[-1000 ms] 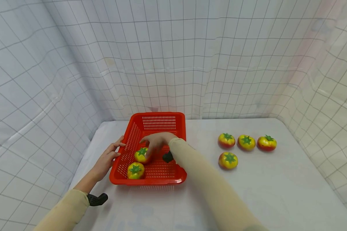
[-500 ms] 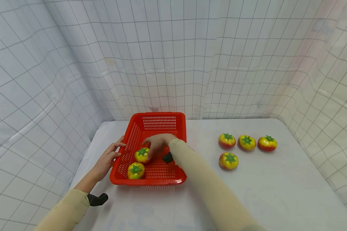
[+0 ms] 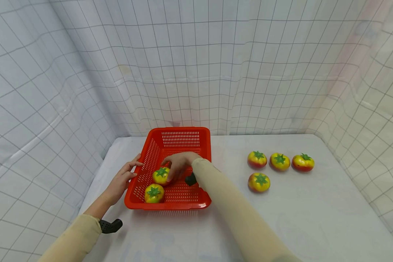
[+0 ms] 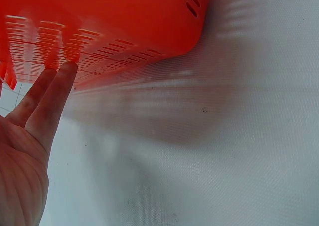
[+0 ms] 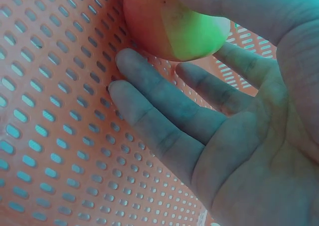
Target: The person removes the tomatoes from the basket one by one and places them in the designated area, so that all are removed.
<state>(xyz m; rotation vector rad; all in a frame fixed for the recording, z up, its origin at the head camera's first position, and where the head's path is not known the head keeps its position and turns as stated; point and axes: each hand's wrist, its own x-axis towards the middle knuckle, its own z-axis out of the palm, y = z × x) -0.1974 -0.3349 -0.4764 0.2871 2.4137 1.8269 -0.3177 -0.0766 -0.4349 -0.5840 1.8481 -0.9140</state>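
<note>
In the head view, a red perforated plastic basket (image 3: 183, 206) contains two yellow-and-red tomatoes with green star-shaped tops. The nearer tomato (image 3: 154, 193) sits in the front left corner, and the other tomato (image 3: 161, 176) lies just behind it. My right hand (image 3: 179, 162) reaches into the basket and holds that rear tomato, thumb on its near side and fingers round the far side. The right wrist view shows the thumb against this tomato (image 5: 174, 29), with the outer fingers (image 5: 154, 121) loosely bent by the basket mesh. My left hand (image 3: 119, 182) touches the basket's left wall with straight fingertips (image 4: 70, 69).
On the white table (image 3: 301, 214), to the right of the basket, a front tomato (image 3: 259, 182) lies before a row: a left tomato (image 3: 257, 159), a middle tomato (image 3: 280, 162) and a right tomato (image 3: 302, 162). White gridded curtains (image 3: 196, 72) enclose the table.
My right hand has shifted very slightly to the right at the rear tomato. The left hand, basket and other tomatoes look the same.
</note>
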